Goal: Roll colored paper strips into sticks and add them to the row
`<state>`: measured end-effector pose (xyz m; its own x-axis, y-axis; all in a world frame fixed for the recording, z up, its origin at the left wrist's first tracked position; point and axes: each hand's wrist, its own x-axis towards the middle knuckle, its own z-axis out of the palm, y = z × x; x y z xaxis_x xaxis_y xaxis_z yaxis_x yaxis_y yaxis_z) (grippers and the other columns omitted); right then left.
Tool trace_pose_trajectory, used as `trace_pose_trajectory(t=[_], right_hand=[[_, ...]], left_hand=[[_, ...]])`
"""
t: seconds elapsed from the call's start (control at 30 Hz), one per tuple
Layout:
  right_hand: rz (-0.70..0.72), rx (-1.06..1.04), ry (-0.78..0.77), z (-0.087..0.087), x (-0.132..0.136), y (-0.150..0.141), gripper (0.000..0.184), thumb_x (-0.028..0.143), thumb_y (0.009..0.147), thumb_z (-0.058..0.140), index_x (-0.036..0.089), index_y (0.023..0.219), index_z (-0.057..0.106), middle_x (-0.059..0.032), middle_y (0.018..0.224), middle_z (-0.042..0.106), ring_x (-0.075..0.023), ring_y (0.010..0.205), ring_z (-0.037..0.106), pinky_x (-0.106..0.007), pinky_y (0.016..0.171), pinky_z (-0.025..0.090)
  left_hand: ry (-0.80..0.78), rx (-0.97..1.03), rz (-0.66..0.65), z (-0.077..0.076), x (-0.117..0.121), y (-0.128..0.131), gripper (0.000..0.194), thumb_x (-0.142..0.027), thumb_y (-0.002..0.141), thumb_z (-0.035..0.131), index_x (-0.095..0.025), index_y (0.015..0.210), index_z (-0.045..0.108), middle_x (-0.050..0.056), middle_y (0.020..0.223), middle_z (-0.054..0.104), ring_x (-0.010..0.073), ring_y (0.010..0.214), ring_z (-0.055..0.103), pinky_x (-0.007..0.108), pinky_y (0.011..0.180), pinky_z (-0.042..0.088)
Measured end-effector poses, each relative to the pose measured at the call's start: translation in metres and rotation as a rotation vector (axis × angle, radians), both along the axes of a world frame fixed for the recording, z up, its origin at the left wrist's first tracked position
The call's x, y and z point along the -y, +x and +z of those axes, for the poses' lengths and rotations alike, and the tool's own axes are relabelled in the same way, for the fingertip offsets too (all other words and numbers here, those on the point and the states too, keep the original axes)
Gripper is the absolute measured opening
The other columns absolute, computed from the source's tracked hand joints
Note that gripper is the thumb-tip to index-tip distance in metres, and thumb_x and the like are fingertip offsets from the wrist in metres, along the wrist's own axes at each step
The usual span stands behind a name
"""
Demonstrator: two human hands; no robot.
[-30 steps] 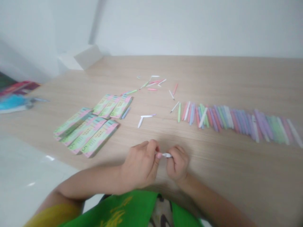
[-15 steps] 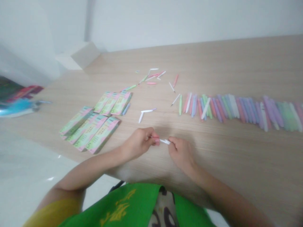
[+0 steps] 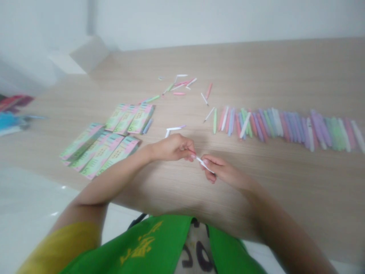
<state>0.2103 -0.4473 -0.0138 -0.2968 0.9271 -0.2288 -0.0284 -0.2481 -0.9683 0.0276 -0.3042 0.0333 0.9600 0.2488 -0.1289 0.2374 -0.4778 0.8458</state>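
Over the front part of the table (image 3: 159,182), my left hand (image 3: 175,147) pinches one end of a slim white pen (image 3: 204,164). Something reddish shows at the left fingertips, too small to make out. Fingers of my right hand (image 3: 222,169) are closed round the pen's other part, and its end sticks out below the thumb. The hands are a short gap apart, joined by the pen, which slants down to the right. Just beyond the left hand lie white pen parts (image 3: 172,129). The picture is blurred, so fine details of the pen are hidden.
A long row of pastel pens (image 3: 270,123) runs off to the right. Green and pink boxes (image 3: 101,150) lie in two groups at left. Loose pen parts (image 3: 179,85) are scattered farther back. A pale box (image 3: 89,55) stands near the wall; a blue item (image 3: 8,121) lies far left.
Both hands have risen slightly away from my body. My right hand has turned, so more of the white pen shows along its fingers. The view has shifted a little.
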Motion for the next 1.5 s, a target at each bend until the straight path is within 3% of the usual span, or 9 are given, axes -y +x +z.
trace_pose_trajectory(t=[0.17,0.3,0.63,0.83,1.03,1.17,1.23,1.33,1.5], right_hand=[[-0.079,0.054,0.067,0.006,0.003,-0.008,0.041,0.057,0.090,0.043,0.019,0.078,0.053,0.0050,0.054,0.049,-0.0094,0.050,0.044,-0.023,0.052,0.035],[-0.233,-0.083,-0.074,0.009,0.006,-0.017,0.045,0.064,0.081,0.049,0.021,0.069,0.047,0.0095,0.045,0.034,-0.0067,0.038,0.028,-0.022,0.040,0.024],[-0.569,0.068,-0.037,0.005,0.005,-0.021,0.062,0.070,0.082,0.039,0.020,0.044,0.042,0.0050,0.038,0.027,-0.0071,0.037,0.025,-0.025,0.040,0.014],[-0.675,0.060,-0.022,0.009,0.008,-0.020,0.063,0.074,0.081,0.038,0.022,0.045,0.033,0.0044,0.038,0.029,-0.0073,0.038,0.023,-0.027,0.040,0.015],[-0.688,0.010,0.007,0.016,0.013,-0.028,0.061,0.070,0.081,0.043,0.023,0.046,0.027,0.0067,0.040,0.022,-0.0065,0.038,0.018,-0.027,0.041,0.014],[-0.776,0.037,0.049,0.021,0.014,-0.024,0.057,0.062,0.085,0.043,0.023,0.047,0.028,0.0062,0.042,0.023,-0.0069,0.039,0.020,-0.028,0.041,0.013],[-0.857,0.031,0.067,0.023,0.015,-0.019,0.053,0.055,0.089,0.040,0.024,0.048,0.025,0.0062,0.042,0.023,-0.0071,0.038,0.019,-0.028,0.040,0.012],[-0.990,0.077,0.124,0.027,0.015,-0.010,0.049,0.045,0.090,0.039,0.024,0.050,0.021,0.0062,0.042,0.022,-0.0074,0.038,0.019,-0.028,0.040,0.011],[-1.190,0.233,0.228,0.037,0.016,0.015,0.041,0.036,0.088,0.039,0.025,0.052,0.023,0.0055,0.044,0.024,-0.0087,0.041,0.023,-0.028,0.041,0.014]], left_hand=[[0.184,-0.023,-0.078,0.011,0.010,0.009,0.015,-0.028,0.084,0.063,-0.016,0.086,0.070,0.003,0.074,0.072,0.0108,0.067,0.066,0.018,0.062,0.044],[0.215,-0.042,-0.090,0.019,0.021,0.018,0.013,-0.028,0.085,0.062,-0.018,0.086,0.071,0.000,0.066,0.071,0.0100,0.062,0.065,0.018,0.061,0.042],[0.461,-0.246,0.200,0.043,0.046,0.056,0.016,-0.024,0.081,0.061,-0.017,0.071,0.071,0.000,0.055,0.066,0.0148,0.058,0.063,0.023,0.055,0.037],[0.059,-0.187,0.163,0.045,0.052,0.057,0.022,-0.037,0.081,0.062,-0.019,0.077,0.074,-0.001,0.055,0.066,0.0117,0.051,0.059,0.021,0.050,0.038],[-0.065,-0.230,0.182,0.046,0.056,0.051,0.021,-0.036,0.077,0.066,-0.016,0.074,0.073,0.001,0.054,0.065,0.0126,0.049,0.058,0.021,0.045,0.036],[-0.207,-0.165,0.228,0.036,0.027,0.044,0.048,-0.033,0.069,0.076,-0.010,0.109,0.065,0.007,0.073,0.072,0.0152,0.059,0.065,0.023,0.054,0.047],[-0.048,-0.135,0.384,0.024,0.002,0.043,0.067,-0.029,0.068,0.079,-0.008,0.127,0.054,0.013,0.094,0.073,0.0188,0.075,0.069,0.028,0.067,0.052],[0.458,-0.155,0.653,-0.001,-0.026,0.048,0.056,-0.027,0.079,0.069,-0.014,0.131,0.053,0.017,0.121,0.063,0.0250,0.101,0.065,0.036,0.087,0.049],[0.796,-0.345,0.563,-0.040,-0.017,0.067,0.035,-0.023,0.095,0.044,-0.024,0.127,0.056,0.012,0.120,0.061,0.0261,0.108,0.061,0.036,0.087,0.047]])
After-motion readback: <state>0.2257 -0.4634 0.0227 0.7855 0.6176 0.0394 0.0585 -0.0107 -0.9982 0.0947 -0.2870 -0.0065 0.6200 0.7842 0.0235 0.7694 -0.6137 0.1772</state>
